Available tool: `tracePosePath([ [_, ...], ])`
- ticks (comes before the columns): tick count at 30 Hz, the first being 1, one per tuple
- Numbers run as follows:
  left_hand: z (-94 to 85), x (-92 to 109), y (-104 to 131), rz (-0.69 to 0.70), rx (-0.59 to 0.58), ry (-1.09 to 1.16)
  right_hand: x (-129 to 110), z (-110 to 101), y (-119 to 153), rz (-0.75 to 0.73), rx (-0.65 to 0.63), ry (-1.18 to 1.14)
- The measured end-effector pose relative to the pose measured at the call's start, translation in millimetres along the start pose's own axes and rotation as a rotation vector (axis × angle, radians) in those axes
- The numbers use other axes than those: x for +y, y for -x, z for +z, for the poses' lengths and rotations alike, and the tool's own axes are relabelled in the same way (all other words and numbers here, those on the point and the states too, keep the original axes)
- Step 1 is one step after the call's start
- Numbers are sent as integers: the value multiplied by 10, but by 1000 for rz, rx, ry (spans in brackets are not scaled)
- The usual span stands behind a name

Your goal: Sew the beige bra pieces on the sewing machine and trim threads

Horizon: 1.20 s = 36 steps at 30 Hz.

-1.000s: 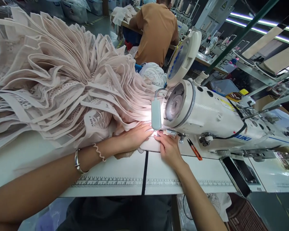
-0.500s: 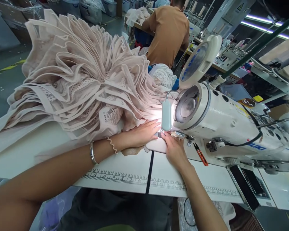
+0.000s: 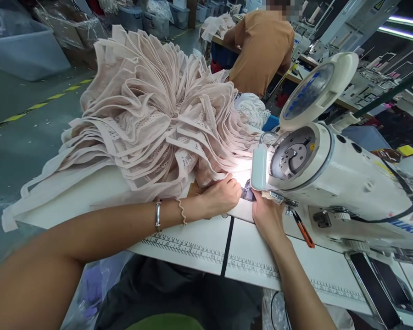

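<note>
Under the bright lamp (image 3: 259,167) of a white sewing machine (image 3: 371,174), two bare hands work close together at the needle end. The left hand (image 3: 223,196) is clenched, fingers curled in towards the palm, at the lower edge of a big heap of pale pink fabric (image 3: 165,114); whether it has cloth caught between its fingertips, I cannot tell. The right hand (image 3: 269,215) reaches up beneath the machine's head, its fingertips partly hidden there, so its grip cannot be made out.

The fabric lies on the white table (image 3: 72,197), left of the machine, its many layers fanned out and its right end running to the lit spot near the lamp. A silver bangle (image 3: 158,214) and a wavy band (image 3: 181,211) circle the left wrist.

Along the table's near edge runs a printed ruler (image 3: 186,247). Orange-handled snips (image 3: 304,229) lie just right of the right hand, and a phone (image 3: 373,291) farther right. Behind the fabric sits white lace (image 3: 253,110); beyond, a co-worker (image 3: 265,50) in a brown shirt faces away.
</note>
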State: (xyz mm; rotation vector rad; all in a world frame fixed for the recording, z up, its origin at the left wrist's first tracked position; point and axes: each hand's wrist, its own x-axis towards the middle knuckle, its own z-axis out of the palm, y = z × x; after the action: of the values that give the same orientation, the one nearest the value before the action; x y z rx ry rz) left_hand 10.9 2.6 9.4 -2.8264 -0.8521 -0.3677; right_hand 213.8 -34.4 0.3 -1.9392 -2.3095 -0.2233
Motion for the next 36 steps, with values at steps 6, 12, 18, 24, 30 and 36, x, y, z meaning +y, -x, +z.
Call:
tracePosePath([
  [6, 175, -141, -53, -219, -12, 377, -46, -18, 50, -126, 59, 69],
  [12, 258, -183, -45, -185, -12, 451, -57, -23, 79, -183, 169, 123],
  [18, 197, -156, -56, -194, -39, 444, -54, -10, 121, -142, 146, 85],
  [24, 148, -142, -52, -223, -53, 432, -7, 53, 168, -108, 104, 18],
  [30, 178, -144, -52, -213, -15, 409, -52, 37, 163, -70, 8, 29],
  [36, 175, -134, -46, -215, -10, 397, -72, 28, 156, -84, -30, 83],
])
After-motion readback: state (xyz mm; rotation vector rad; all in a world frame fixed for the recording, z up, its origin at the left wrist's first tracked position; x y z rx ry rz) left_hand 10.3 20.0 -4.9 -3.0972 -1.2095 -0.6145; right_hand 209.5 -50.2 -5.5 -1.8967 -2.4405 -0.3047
